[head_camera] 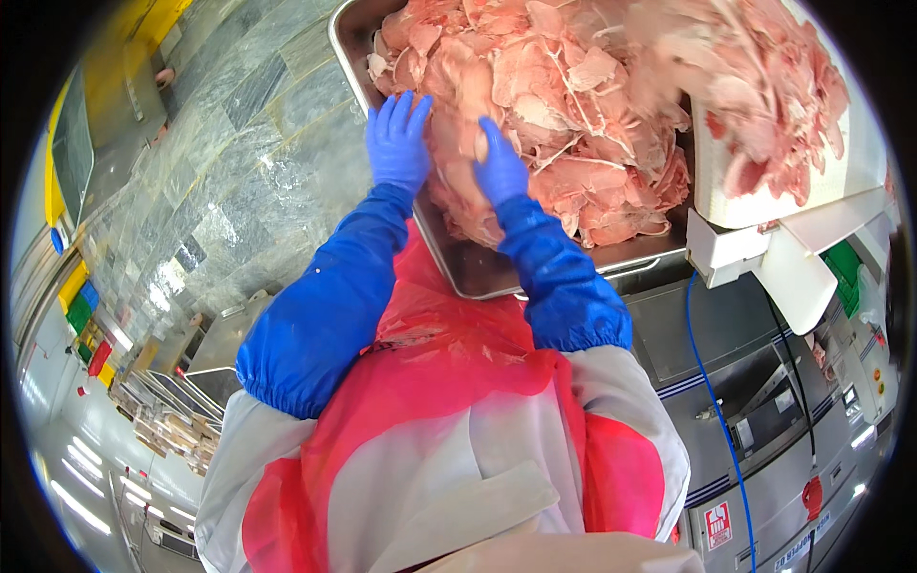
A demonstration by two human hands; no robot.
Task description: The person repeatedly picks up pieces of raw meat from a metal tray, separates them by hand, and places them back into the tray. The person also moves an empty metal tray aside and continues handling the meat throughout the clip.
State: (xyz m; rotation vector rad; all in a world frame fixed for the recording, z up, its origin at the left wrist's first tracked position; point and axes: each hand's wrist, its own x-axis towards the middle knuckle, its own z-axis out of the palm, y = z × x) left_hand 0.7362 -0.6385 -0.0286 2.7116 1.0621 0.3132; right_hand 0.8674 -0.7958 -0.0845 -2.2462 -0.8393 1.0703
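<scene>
A large steel tub (476,276) in front of me is heaped with pale pink raw meat pieces (573,86). My left hand (399,147), in a blue glove, lies at the tub's left rim with its fingers spread at the edge of the heap. Thumb raised, my right hand (499,168) is on the meat further in, its fingers partly hidden; whether it grips a piece is unclear. Between the two hands some meat looks blurred. At the upper right, more meat (781,122) hangs blurred over a white conveyor belt (723,186) beside the tub.
White guide plates (802,258) stick out at the conveyor's end. Below them are steel machine housings (688,336), with a blue hose (706,372) and a black cable. Wet grey floor tiles (251,143) lie to the left, with steel carts (208,379) beyond.
</scene>
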